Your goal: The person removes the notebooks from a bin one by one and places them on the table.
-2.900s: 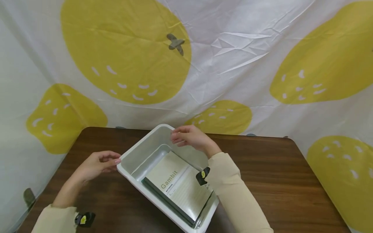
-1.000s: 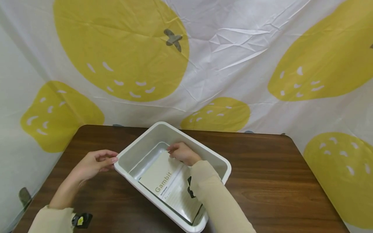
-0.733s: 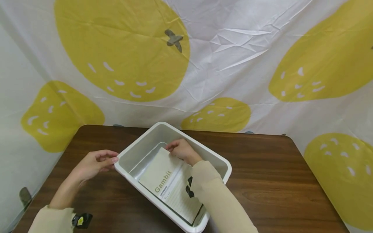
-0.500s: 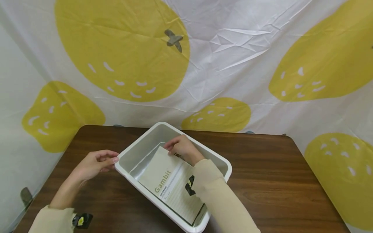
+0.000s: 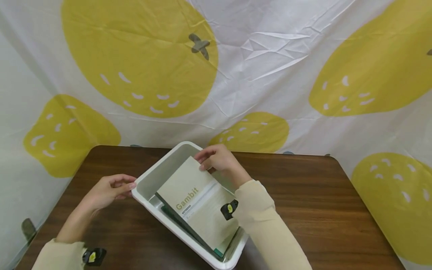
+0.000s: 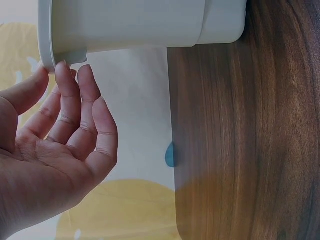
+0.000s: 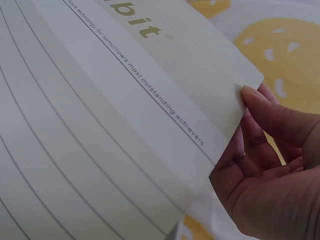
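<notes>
**A:** Starting nearest me: the near end of the notebook (image 5: 199, 204) sits down inside the white tub (image 5: 148, 198), toward six o'clock, on top of a darker green-edged book I can only partly see. The far end is raised, tilted up toward twelve.

**B:** Who's lifting it?

**A:** My right hand (image 5: 219, 159). On the right wrist view the thumb (image 7: 272, 117) lies on the cover's corner and the fingers curl underneath, so it's a pinch on that far corner of the notebook (image 7: 150, 90).

**B:** And the left?

**A:** My left hand (image 5: 109, 189) is at nine o'clock of the tub. The fingers (image 6: 75, 107) are straight and close together, tips touching the tub (image 6: 125, 25) just under its rim, thumb up at the lip. I read that as steadying, not gripping.

**B:** How will the notebook behave?

**A:** I'd judge it light and thin. The cover has a fine ribbed texture, so probably not slippery, but the soft cover may bend if held by one corner. A hold further in along the far edge, or at the spine, would carry it flatter.

**B:** The tub?

**A:** Rigid plastic, smooth, likely to slide on the wooden table (image 5: 320, 202). Beyond it, at twelve, hangs the white cloth with yellow fruit (image 5: 270, 75).
</notes>
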The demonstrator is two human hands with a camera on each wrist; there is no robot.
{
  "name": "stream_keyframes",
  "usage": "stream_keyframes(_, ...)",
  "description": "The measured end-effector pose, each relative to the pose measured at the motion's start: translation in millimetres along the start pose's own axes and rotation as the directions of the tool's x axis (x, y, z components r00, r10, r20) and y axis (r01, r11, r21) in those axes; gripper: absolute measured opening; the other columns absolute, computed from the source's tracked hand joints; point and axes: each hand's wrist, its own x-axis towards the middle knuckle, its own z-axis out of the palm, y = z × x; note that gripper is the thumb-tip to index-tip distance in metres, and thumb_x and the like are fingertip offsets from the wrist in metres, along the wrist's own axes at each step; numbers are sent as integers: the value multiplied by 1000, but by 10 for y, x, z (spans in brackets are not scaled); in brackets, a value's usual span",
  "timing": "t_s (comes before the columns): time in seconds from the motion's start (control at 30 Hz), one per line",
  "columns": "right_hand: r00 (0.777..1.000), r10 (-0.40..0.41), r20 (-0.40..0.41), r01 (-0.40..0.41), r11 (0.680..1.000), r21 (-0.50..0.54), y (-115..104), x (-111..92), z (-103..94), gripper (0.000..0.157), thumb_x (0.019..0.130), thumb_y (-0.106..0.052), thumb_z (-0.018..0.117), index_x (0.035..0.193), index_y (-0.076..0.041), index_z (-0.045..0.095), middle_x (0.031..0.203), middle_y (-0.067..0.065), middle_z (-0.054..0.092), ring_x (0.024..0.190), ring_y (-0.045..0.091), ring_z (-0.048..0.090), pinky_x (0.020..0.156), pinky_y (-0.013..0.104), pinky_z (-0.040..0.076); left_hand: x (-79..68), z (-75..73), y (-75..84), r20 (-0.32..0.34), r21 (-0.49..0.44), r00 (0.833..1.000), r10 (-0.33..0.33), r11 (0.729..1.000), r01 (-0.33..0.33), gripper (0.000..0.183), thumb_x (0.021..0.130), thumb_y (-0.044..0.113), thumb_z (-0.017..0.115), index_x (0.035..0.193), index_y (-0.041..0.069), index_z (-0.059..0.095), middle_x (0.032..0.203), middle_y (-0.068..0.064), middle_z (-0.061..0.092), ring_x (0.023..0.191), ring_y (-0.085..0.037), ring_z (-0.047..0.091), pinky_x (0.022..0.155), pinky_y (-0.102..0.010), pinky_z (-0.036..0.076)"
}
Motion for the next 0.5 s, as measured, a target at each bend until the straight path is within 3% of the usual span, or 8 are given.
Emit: stream_keyframes(0.5, 998, -40, -57, 45, 994, 98, -559, -189, -200, 33, 69, 22, 59, 101, 12, 61, 72, 4, 57, 55, 14, 52, 48, 24, 45, 18, -7, 0, 11, 0, 1000, -12, 1000, 12, 42, 89, 18, 60, 114, -15, 52, 91, -16, 65, 78, -25, 64, 69, -35, 53)
